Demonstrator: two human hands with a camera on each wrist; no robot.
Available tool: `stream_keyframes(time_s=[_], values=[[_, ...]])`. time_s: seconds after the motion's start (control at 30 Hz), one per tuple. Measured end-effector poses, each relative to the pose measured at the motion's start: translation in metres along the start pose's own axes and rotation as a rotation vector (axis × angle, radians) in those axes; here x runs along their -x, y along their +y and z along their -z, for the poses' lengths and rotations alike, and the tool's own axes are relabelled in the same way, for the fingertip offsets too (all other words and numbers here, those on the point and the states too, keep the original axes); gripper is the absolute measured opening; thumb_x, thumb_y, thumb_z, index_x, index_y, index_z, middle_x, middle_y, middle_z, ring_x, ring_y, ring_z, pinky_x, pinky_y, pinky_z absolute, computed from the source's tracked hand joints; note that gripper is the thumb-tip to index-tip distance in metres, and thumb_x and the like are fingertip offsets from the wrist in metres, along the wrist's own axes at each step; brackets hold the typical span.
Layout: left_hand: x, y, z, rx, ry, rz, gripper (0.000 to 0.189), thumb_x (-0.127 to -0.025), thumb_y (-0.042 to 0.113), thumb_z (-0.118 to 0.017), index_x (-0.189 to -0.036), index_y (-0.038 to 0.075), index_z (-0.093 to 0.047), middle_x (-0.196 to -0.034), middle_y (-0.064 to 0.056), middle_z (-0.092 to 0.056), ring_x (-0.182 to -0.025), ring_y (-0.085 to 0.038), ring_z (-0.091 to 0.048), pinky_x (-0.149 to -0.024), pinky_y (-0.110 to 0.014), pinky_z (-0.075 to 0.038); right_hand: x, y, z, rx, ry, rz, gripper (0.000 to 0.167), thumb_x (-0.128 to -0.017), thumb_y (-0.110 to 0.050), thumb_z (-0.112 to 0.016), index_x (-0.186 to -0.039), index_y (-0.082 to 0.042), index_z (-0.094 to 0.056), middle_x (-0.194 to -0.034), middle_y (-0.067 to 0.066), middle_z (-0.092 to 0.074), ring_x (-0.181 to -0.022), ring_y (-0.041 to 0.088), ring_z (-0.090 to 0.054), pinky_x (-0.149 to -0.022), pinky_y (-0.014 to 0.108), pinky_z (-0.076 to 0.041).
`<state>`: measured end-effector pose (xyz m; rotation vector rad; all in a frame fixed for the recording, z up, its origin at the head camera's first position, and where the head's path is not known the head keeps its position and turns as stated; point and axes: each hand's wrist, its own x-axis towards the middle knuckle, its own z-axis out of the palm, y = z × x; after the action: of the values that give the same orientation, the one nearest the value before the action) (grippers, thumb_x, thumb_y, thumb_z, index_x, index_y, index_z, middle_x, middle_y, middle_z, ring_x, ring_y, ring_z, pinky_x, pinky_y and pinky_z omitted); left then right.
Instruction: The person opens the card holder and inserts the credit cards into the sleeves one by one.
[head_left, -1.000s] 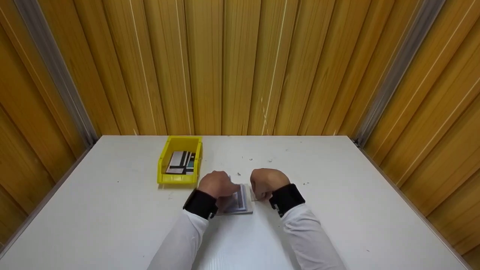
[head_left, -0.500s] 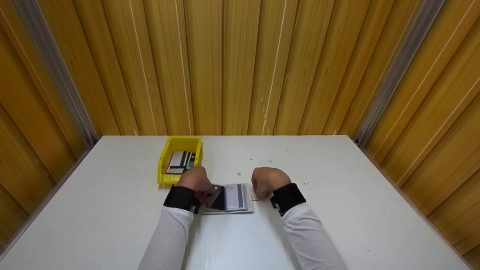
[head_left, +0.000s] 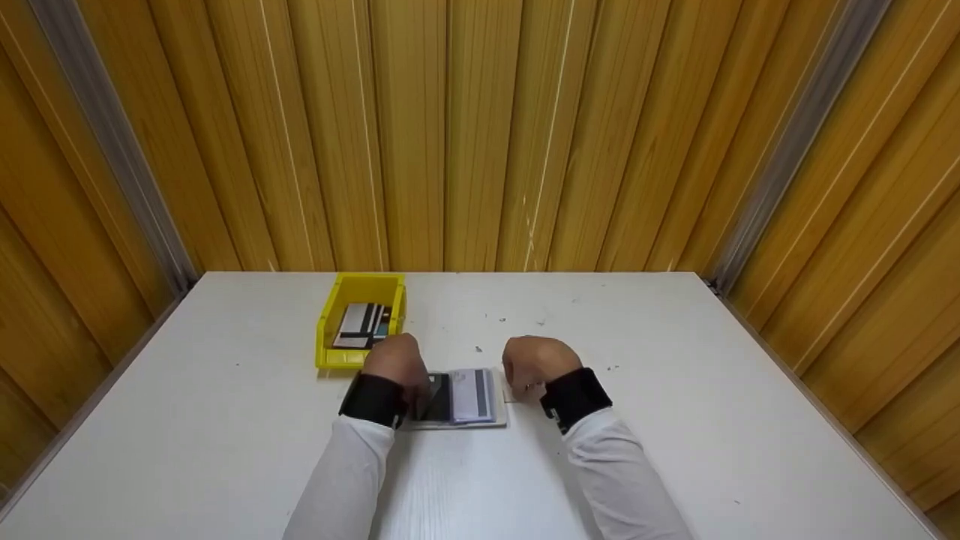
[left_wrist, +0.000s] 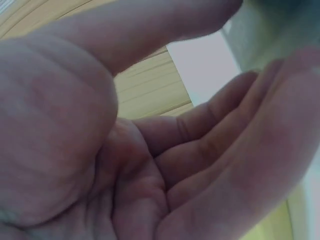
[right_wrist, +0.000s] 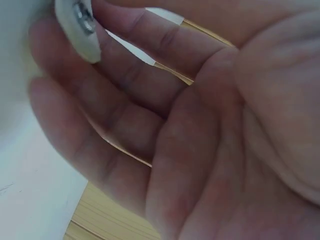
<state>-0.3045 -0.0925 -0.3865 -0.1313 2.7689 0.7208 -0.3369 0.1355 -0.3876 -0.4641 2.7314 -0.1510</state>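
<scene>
An open card holder (head_left: 471,396) lies on the white table, its pale cover showing along the right and front edges. A white card with a grey stripe fills its right-hand clear sleeve; a dark card (head_left: 437,399) shows on the left. My left hand (head_left: 394,364) is at the holder's left side, covering part of the dark card. In the left wrist view its thumb and loosely bent fingers stand apart, so contact is unclear. At the holder's right side, my right hand (head_left: 540,364) holds its pale tab with a metal snap (right_wrist: 81,20) at the fingertips.
A yellow bin (head_left: 341,358) with several striped cards (head_left: 352,324) stands behind and left of my left hand. The white table (head_left: 675,420) meets wood-patterned walls (head_left: 480,135) at the back. Small dark marks dot the tabletop.
My left hand has moved left from over the middle of the card holder, uncovering the sleeved white card and the dark card, then shifted slightly right. My right hand stays at the tab.
</scene>
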Motion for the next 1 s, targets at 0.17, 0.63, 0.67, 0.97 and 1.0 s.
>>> stream_keyframes(time_s=[0.17, 0.63, 0.67, 0.97, 1.0], values=[[0.002, 0.000, 0.008, 0.034, -0.064, -0.002, 0.021, -0.078, 0.005, -0.089, -0.096, 0.000, -0.079, -0.081, -0.012, -0.073, -0.071, -0.026, -0.067, -0.062, -0.032, -0.054, 0.000, -0.001, 0.003, -0.020, 0.026, 0.006, 0.007, -0.087, -0.011, -0.085, -0.092, -0.010, -0.081, -0.091, 0.001, -0.077, -0.083, 0.017, -0.064, -0.080, 0.038, -0.057], [-0.027, -0.033, 0.041, 0.094, 0.601, -0.323, 0.013, -0.101, 0.005, -0.069, -0.110, -0.003, -0.074, -0.103, -0.021, -0.077, -0.091, -0.033, -0.075, -0.077, -0.043, -0.063, -0.002, 0.003, 0.015, -0.072, 0.356, 0.257, 0.014, -0.101, -0.018, -0.069, -0.106, -0.007, -0.076, -0.097, 0.007, -0.078, -0.082, 0.016, -0.064, -0.079, 0.038, -0.056], [-0.032, -0.035, 0.039, 0.084, 0.643, -0.339, 0.017, -0.101, 0.002, -0.069, -0.116, -0.005, -0.073, -0.110, -0.023, -0.078, -0.098, -0.035, -0.077, -0.082, -0.046, -0.065, -0.003, 0.003, 0.014, -0.068, 0.358, 0.271, 0.013, -0.101, -0.017, -0.069, -0.105, -0.007, -0.076, -0.095, 0.007, -0.077, -0.081, 0.015, -0.062, -0.077, 0.037, -0.055], [-0.056, -0.053, 0.016, -0.055, 0.593, -0.210, 0.016, -0.106, 0.006, -0.064, -0.111, -0.006, -0.075, -0.087, -0.018, -0.069, -0.074, -0.028, -0.062, -0.068, -0.040, -0.052, -0.007, 0.002, 0.011, -0.074, 0.323, 0.285, 0.014, -0.101, -0.019, -0.070, -0.105, -0.008, -0.077, -0.091, 0.004, -0.075, -0.077, 0.012, -0.057, -0.075, 0.035, -0.052], [-0.058, -0.056, 0.013, -0.070, 0.576, -0.198, 0.017, -0.106, 0.006, -0.063, -0.110, -0.006, -0.074, -0.087, -0.018, -0.070, -0.073, -0.028, -0.061, -0.067, -0.040, -0.051, -0.007, 0.001, 0.010, -0.074, 0.322, 0.291, 0.014, -0.101, -0.018, -0.069, -0.104, -0.008, -0.077, -0.090, 0.004, -0.074, -0.077, 0.012, -0.057, -0.081, 0.038, -0.055]])
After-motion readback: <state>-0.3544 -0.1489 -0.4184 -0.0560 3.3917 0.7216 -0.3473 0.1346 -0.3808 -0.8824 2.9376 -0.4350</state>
